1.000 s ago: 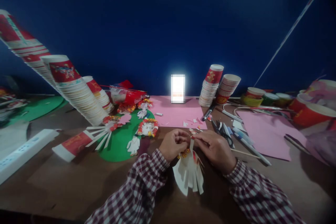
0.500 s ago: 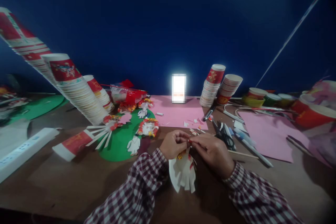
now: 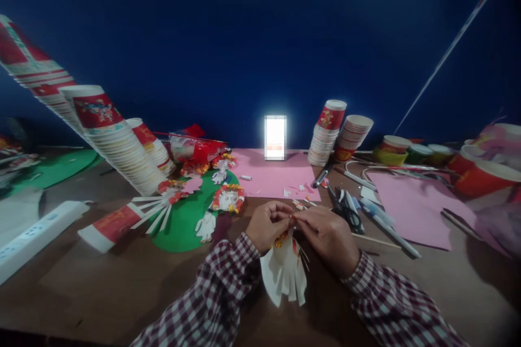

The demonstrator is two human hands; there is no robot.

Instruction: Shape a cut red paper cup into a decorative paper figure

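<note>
My left hand [image 3: 268,227] and my right hand [image 3: 325,233] meet fingertip to fingertip over the front of the table. Both are closed in a pinch on a paper cup cut into strips [image 3: 284,271]. Its white strips fan downward below my fingers, and curled yellow and red bits show near its top. A tiny reddish spot lies between the fingertips, too small to make out. Left of my hands, a ring-shaped paper piece with red and yellow curls [image 3: 228,198] and a white paper cutout figure [image 3: 205,226] lie on a green sheet [image 3: 175,236].
Tall leaning cup stacks [image 3: 118,141] stand at left, beside a cup lying on its side [image 3: 109,225] and a power strip [image 3: 36,236]. Shorter cup stacks [image 3: 325,133], scissors [image 3: 352,214], pens [image 3: 391,230] and a pink sheet [image 3: 411,206] are at right. A bright blurred screen [image 3: 275,137] stands behind.
The cut strips have swung slightly down and to the right below my fingers. My hands keep their pinch, with only small finger movement. The whole view has shifted a little.
</note>
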